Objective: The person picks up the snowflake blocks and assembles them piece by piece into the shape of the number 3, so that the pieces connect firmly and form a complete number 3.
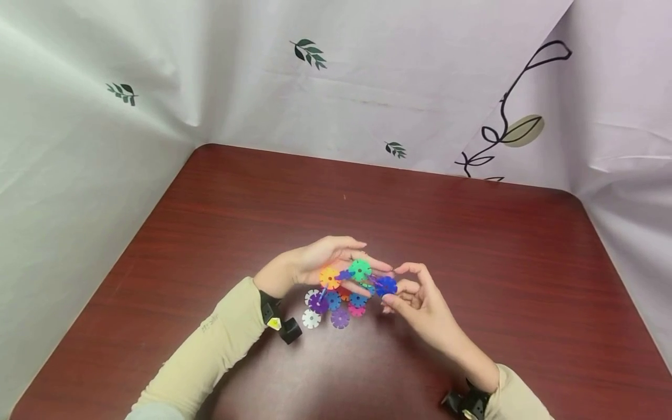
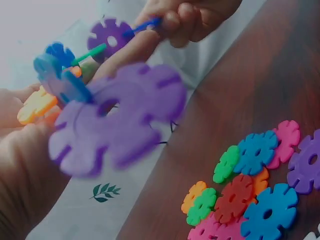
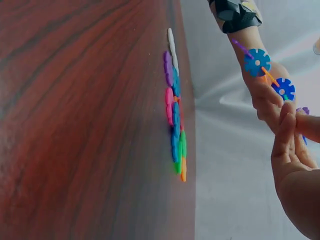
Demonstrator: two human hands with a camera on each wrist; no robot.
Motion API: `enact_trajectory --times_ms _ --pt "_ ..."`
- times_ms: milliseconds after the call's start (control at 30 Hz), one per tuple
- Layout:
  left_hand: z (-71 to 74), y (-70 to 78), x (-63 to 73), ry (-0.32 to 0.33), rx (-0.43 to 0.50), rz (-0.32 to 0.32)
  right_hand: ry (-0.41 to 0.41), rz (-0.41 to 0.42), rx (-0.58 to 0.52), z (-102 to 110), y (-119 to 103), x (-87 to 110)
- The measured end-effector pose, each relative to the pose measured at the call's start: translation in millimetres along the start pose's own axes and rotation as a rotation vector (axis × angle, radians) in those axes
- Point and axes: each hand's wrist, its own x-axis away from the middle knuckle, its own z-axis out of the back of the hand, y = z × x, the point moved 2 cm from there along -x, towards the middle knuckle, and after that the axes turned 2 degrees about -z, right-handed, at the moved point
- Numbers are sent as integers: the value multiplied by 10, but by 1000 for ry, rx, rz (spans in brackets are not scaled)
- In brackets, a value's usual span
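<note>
My left hand (image 1: 315, 261) is palm up with its fingers stretched out, carrying a linked chain of notched plastic flower discs across palm and fingers. Along the chain run a purple disc (image 2: 135, 135), a light blue disc (image 3: 258, 63), an orange disc (image 1: 330, 279), a blue disc (image 3: 283, 90), a green disc (image 1: 360, 269), another purple disc (image 2: 107, 39) and a dark blue disc (image 1: 387, 286). Thumb and fingers of my right hand (image 1: 427, 303) pinch the dark blue one at the chain's right end. The green disc appears edge-on in the left wrist view.
Loose discs lie beneath the hands on the dark red wooden table (image 1: 252, 204), including a white disc (image 1: 311, 319), a lavender disc (image 1: 340, 319), a red disc (image 2: 234, 198) and a blue disc (image 2: 269, 213). Pale leaf-printed cloth (image 1: 346, 87) surrounds the table's back and sides.
</note>
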Motion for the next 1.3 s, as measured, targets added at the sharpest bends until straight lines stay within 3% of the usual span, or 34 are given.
enact_trajectory --times_ms 67,167,300,433,567,633,800,1000,1200,1300 --pt "1 -11 -21 33 -8 20 -15 10 -20 5 -1 4" --pt "-21 -17 -59 46 -94 21 -22 34 -58 -5 -1 9" --pt "-54 0 -84 6 -169 22 -32 72 -111 -36 -8 14" --pt "-63 22 -78 -76 -76 34 -17 94 -146 -49 -35 24" --pt "-42 10 -89 -140 -77 -61 7 78 -157 -44 -52 39" --pt "-28 -14 -99 -153 -134 -134 21 65 -155 -43 -57 49" --pt "35 -62 -119 -104 -265 -273 42 45 -169 -44 -50 76" --pt "42 -26 -90 -46 -320 -351 71 17 -177 -22 -45 92" --pt "-86 45 -113 -92 -607 -489 44 25 -188 -47 -46 75" --pt "-126 66 -140 -95 -671 -558 21 33 -204 -75 -46 69"
